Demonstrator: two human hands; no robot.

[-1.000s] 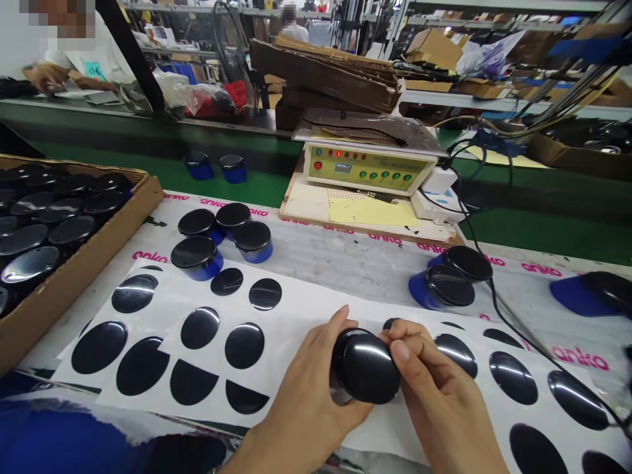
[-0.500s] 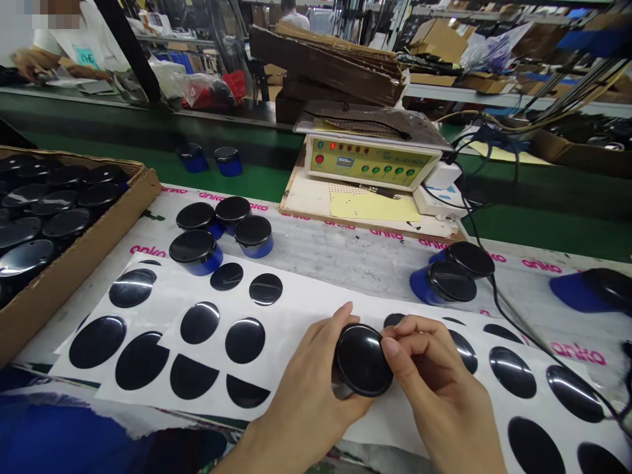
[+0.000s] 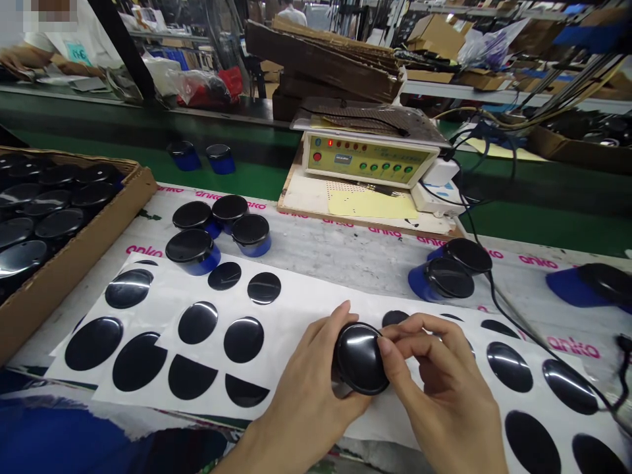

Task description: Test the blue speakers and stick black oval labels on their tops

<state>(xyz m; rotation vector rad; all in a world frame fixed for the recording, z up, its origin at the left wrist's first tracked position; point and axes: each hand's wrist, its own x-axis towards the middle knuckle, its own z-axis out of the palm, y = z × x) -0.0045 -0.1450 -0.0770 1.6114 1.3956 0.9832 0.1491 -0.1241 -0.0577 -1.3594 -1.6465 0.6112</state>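
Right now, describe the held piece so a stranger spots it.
Find the white sheets bearing black discs. Over them, the left hand's grip holds a glossy black-topped piece, the right hand at its rim. Only this one is held.

One camera rides on the worker's head, facing forward and down. From beside the bench, I'd say it sits close over the left hand (image 3: 316, 372) at six o'clock and right hand (image 3: 439, 378) near five, looking past the control box (image 3: 370, 158) at one toward distant shelving (image 3: 434, 89) at two.
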